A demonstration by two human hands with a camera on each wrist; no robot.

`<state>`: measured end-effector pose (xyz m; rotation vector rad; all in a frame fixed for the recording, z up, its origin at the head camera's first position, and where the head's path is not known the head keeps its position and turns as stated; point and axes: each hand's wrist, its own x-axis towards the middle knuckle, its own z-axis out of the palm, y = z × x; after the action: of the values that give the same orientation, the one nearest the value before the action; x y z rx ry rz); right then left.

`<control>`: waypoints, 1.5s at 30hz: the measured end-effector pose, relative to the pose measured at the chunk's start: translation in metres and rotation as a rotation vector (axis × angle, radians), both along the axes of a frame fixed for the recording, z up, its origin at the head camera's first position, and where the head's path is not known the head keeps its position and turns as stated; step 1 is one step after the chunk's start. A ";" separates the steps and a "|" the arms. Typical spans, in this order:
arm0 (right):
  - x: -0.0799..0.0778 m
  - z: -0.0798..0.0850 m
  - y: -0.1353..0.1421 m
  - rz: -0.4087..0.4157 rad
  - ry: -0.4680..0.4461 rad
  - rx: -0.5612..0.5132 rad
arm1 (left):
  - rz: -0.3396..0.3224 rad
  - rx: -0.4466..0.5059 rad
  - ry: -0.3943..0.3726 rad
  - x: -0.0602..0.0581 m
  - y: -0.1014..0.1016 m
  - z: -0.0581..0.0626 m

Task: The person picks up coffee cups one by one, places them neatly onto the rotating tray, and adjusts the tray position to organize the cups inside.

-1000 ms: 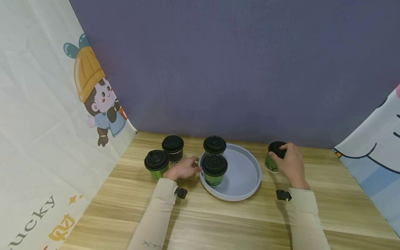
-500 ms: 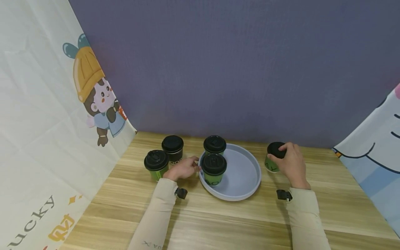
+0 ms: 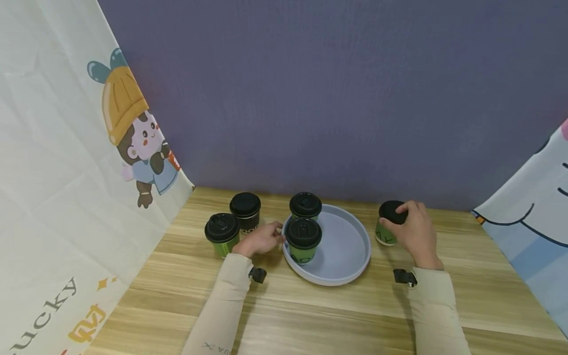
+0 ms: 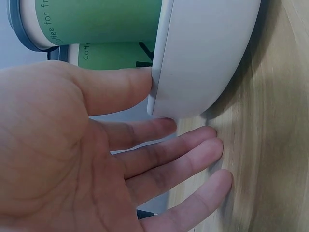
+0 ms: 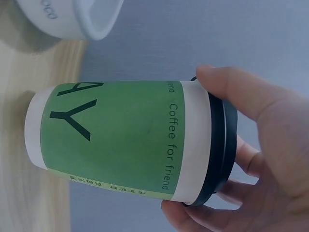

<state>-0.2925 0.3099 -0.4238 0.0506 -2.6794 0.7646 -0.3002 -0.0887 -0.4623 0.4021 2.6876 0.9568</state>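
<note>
My right hand grips a green paper coffee cup by its black lid. Thumb and fingers reach round the lid from opposite sides; the cup stands upright, base close over the wooden table. My left hand is at the left side of a pale round tray. In the left wrist view its thumb touches the tray's rim, while the index fingertip lies against the outer wall and the other fingers extend loosely. Inside the tray, at its left, are two lidded green cups, a front one and a back one.
Left of the tray stand two more lidded cups, one green and one black, close to my left forearm. A blue-grey partition rises behind the table. Printed cloths hang at the left and right.
My right hand and the cup it grips have barely shifted. My left hand, the tray and the other cups keep their places.
</note>
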 end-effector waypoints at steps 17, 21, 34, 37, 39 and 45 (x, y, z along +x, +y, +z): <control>0.017 0.033 -0.010 0.048 0.063 -0.013 | -0.084 0.063 -0.050 -0.004 -0.008 -0.005; 0.021 0.039 -0.014 0.085 0.054 -0.026 | -0.103 0.094 -0.081 -0.003 -0.010 -0.003; 0.030 0.052 -0.023 0.186 0.037 -0.022 | -0.134 0.090 -0.101 -0.001 -0.005 0.002; 0.031 0.053 -0.025 0.215 0.025 -0.015 | -0.132 0.090 -0.102 -0.001 -0.004 0.003; 0.031 0.054 -0.028 0.235 0.016 -0.008 | -0.133 0.091 -0.101 0.000 -0.004 0.004; 0.032 0.054 -0.034 0.288 -0.004 0.022 | -0.133 0.089 -0.096 -0.001 -0.004 0.003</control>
<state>-0.2604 0.2761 -0.3697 0.4489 -2.7172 0.8177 -0.3010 -0.0931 -0.4595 0.5316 2.5043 1.0321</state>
